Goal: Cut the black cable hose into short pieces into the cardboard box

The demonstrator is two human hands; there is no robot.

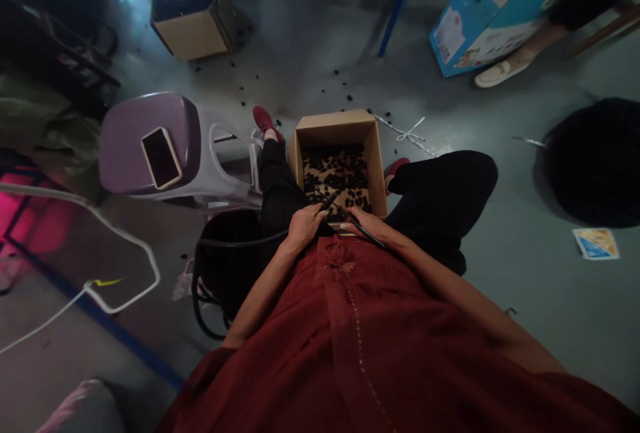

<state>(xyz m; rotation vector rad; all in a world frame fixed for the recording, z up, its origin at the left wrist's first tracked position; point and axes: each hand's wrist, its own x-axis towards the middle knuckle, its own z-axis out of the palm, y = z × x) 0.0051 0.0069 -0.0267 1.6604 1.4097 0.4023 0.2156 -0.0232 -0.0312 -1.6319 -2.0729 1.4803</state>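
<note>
My left hand (305, 225) is closed around a black cable (245, 242), whose end sticks out past the fingers over the box. The cable trails back to the left, towards a dark coil by my leg. My right hand (369, 222) is closed on a slim black thing (367, 232) that runs back along the wrist; whether it is a tool handle or more cable I cannot make out. The two hands are close together but apart. Below them, between my feet, stands an open cardboard box (334, 128) with many small black pieces (345, 161) scattered over its bottom.
To the left, a phone (163, 158) lies on a purple stool (120, 133). Another cardboard box (193, 34) holds dark pieces. A blue printed carton (463, 26) stands near another person's shoe (500, 73). A black coil (595, 163) lies at right; black bits dot the floor.
</note>
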